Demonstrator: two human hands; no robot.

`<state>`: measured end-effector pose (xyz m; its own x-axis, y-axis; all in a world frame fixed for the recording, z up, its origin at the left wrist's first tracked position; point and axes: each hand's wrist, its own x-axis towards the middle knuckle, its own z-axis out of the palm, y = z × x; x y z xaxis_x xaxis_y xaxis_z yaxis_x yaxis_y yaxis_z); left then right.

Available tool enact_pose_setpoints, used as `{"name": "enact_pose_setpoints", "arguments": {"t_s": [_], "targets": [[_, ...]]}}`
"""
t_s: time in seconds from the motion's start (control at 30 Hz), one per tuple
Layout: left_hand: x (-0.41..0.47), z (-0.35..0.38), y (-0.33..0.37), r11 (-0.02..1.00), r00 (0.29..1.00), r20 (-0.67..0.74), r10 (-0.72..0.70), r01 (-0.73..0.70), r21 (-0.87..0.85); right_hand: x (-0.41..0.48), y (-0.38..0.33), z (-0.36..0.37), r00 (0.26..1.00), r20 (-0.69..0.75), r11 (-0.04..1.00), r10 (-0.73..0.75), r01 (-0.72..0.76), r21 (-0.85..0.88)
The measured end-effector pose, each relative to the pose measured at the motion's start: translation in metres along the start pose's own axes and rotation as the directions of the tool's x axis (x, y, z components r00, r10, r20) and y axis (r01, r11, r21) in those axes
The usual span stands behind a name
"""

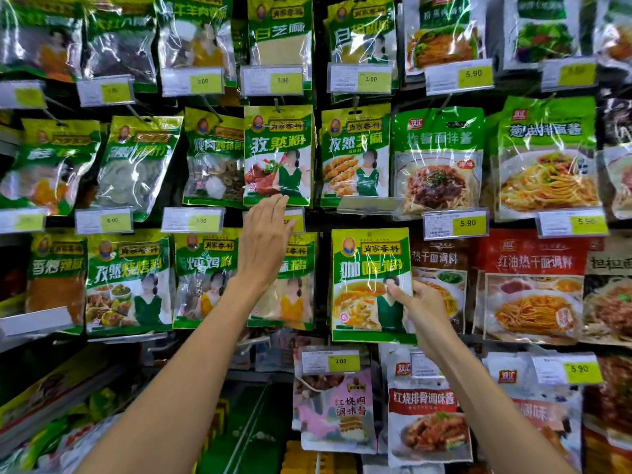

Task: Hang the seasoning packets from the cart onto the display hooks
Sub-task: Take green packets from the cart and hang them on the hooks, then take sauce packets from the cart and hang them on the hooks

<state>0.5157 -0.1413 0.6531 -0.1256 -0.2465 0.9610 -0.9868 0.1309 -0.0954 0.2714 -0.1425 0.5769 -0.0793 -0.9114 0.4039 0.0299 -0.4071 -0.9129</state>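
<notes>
Green-and-yellow curry packet (pixel 372 285) sits just right of centre, upright in front of the display wall, pinched at its 3 o'clock edge by the right hand (pixel 415 302), thumb on the front, fingers tucked behind and out of sight. Up at 11 o'clock from it, the left hand (pixel 265 241) reaches in, palm away, fingers loosely spread, fingertips touching the bottom edge of a cumin packet (pixel 277 155). That hand covers most of a yellow price tag (pixel 294 220). Whether the curry packet's top is on a hook, can't tell.
</notes>
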Motion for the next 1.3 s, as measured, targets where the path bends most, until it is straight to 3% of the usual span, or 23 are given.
{"name": "enact_pose_setpoints", "arguments": {"t_s": [0.53,0.8,1.3], "targets": [[-0.009,0.006,-0.002,0.999,0.997,-0.065,0.047,-0.048,-0.004,0.021,0.003,0.007,0.998,-0.036,0.998,0.058,-0.059,-0.012],[-0.009,0.004,-0.001,0.999,0.998,-0.047,0.036,-0.036,-0.005,0.033,0.002,0.007,0.983,-0.104,0.986,0.152,-0.158,-0.047],[-0.018,-0.006,0.005,0.999,0.998,-0.052,0.032,-0.031,0.012,0.009,0.027,-0.002,0.967,-0.231,0.934,-0.106,0.018,-0.356]]}}
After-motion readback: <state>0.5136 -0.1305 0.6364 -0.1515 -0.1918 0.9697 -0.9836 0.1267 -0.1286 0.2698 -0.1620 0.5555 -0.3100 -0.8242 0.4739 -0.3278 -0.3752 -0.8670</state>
